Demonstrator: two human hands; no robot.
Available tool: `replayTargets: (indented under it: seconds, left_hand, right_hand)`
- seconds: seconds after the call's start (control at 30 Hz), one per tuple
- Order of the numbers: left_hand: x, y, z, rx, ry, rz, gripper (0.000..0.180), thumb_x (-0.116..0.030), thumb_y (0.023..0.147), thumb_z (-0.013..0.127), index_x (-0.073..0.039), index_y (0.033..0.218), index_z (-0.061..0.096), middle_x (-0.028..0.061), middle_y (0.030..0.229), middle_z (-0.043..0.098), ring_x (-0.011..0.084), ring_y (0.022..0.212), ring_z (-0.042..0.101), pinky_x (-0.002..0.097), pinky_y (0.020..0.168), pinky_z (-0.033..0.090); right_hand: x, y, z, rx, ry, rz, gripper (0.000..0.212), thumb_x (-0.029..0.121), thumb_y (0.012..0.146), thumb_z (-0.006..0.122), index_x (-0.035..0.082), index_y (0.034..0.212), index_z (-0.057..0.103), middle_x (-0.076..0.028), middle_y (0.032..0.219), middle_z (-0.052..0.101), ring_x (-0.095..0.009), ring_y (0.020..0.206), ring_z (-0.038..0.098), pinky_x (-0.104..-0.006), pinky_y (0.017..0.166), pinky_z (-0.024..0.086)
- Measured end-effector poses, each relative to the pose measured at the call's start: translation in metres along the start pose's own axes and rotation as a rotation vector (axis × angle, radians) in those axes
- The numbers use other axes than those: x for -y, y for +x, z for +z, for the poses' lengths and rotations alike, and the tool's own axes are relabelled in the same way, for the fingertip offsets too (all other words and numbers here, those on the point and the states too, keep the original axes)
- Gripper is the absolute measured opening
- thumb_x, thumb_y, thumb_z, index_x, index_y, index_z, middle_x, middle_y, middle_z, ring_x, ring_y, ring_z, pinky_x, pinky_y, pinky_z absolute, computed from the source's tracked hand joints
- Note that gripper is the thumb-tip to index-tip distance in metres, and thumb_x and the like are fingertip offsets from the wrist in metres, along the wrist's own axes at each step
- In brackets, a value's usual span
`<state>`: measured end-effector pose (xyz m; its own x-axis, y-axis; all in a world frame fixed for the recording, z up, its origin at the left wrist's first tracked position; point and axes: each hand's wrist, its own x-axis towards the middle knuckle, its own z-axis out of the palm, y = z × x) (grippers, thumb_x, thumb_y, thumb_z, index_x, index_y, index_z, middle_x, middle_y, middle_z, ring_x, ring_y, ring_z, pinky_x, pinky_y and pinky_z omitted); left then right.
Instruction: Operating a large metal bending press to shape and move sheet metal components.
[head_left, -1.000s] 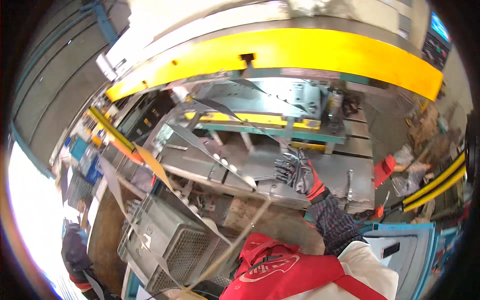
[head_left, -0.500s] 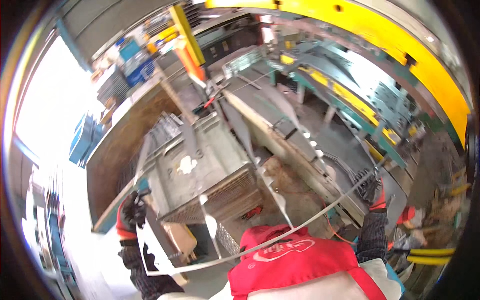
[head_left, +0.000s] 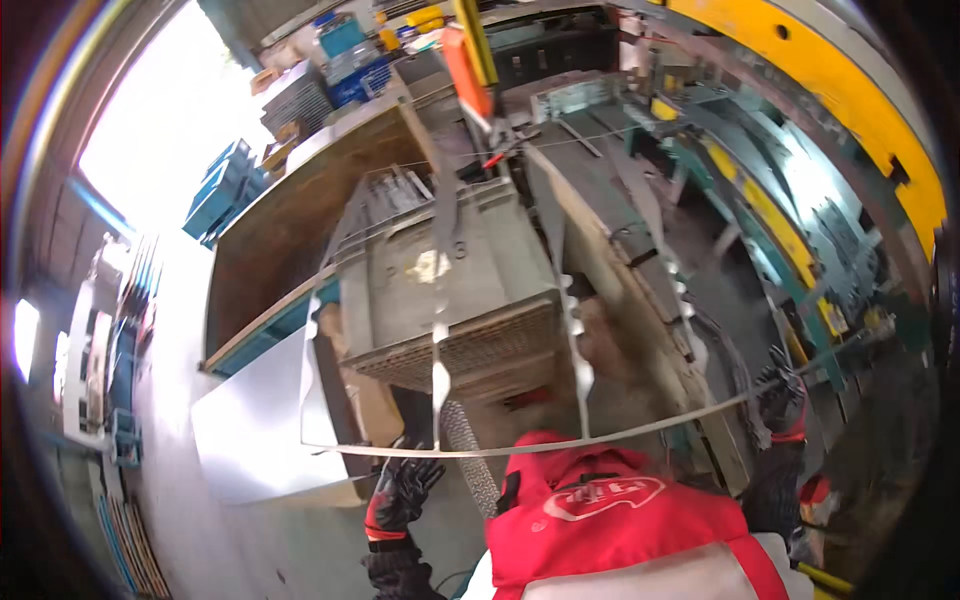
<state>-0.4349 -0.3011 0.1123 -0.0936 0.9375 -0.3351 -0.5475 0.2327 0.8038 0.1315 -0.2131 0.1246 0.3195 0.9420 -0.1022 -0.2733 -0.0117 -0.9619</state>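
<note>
A large, thin metal frame [head_left: 620, 432] spans the space in front of me, with a long curved near rail and several twisted flat strips running away from it. My right hand [head_left: 782, 400], in a dark glove with a red cuff, grips the frame near the right end of that rail. Just below the rail's left part, my left hand [head_left: 403, 490] is open, its gloved fingers spread; whether the fingertips touch the rail I cannot tell. Beyond the strips stands a grey plastic crate [head_left: 500, 265] with a ribbed side.
A brown open-fronted wooden box [head_left: 260, 275] stands left of the crate, above a shiny sheet metal panel [head_left: 265, 425]. To the right are a wooden beam [head_left: 600, 270] and a green machine with a yellow bar [head_left: 760, 205]. Blue bins [head_left: 222, 190] sit at far left.
My left hand has let go of the frame's left side and moved right, below the near rail, fingers spreading. The frame has levelled out; my right hand keeps hold. The view has shifted.
</note>
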Motion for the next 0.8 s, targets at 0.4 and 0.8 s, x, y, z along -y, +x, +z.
replayTargets:
  seconds: [0.4,0.8]
  left_hand:
    - [-0.026,0.029,0.039,0.118,-0.152,0.145,0.040,-0.020,0.080,0.041,-0.001,0.115,0.034,0.0152,0.096,0.050,0.0175,0.073,0.048,0.0258,0.059,0.040]
    - [-0.069,0.003,0.100,0.129,-0.001,0.303,0.037,-0.017,0.077,0.046,0.002,0.108,0.038,0.0152,0.094,0.051,0.0192,0.075,0.055,0.0271,0.062,0.047]
  right_hand:
    - [0.011,0.015,-0.007,-0.036,0.412,0.182,0.038,0.029,0.082,0.037,0.002,0.108,0.042,-0.012,0.089,0.056,-0.017,0.069,0.057,-0.0260,0.057,0.047]
    - [0.053,0.013,-0.022,0.372,0.228,0.149,0.041,0.022,0.081,0.041,-0.003,0.113,0.035,-0.012,0.090,0.055,-0.017,0.075,0.056,-0.0246,0.063,0.047]
